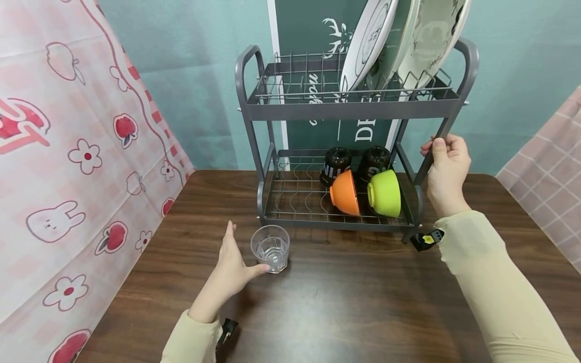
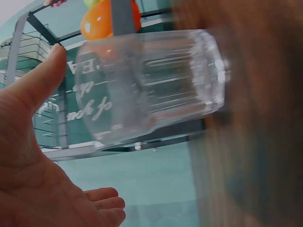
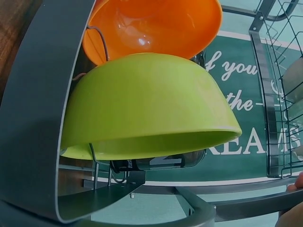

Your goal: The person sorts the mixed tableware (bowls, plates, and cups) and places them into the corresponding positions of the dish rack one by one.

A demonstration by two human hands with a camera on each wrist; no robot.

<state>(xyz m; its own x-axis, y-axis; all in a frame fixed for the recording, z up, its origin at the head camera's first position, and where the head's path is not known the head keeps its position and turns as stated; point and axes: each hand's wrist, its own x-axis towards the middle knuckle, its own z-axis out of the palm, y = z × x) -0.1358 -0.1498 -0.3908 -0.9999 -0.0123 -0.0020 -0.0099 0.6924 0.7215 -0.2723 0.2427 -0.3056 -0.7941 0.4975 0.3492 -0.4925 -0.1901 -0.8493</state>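
A clear drinking glass [image 1: 271, 248] stands upright on the wooden table, in front of the rack's left side. Beside it my left hand [image 1: 231, 267] is spread, thumb apart from the fingers; in the left wrist view a gap shows between the palm [image 2: 28, 156] and the glass [image 2: 151, 85]. My right hand [image 1: 449, 171] grips the right upright of the grey two-tier dish rack [image 1: 349, 112]. On the lower tier an orange bowl [image 1: 345, 194] and a green bowl [image 1: 385, 194] lean on their sides, with two dark cups [image 1: 337, 164] behind them.
Several plates [image 1: 369, 43] stand on edge in the rack's upper tier, toward the right. A green panel with white lettering [image 1: 313, 30] hangs behind the rack. A pink patterned cloth [image 1: 68, 201] borders the table at the left, and a pink checked one [image 1: 551, 176] at the right.
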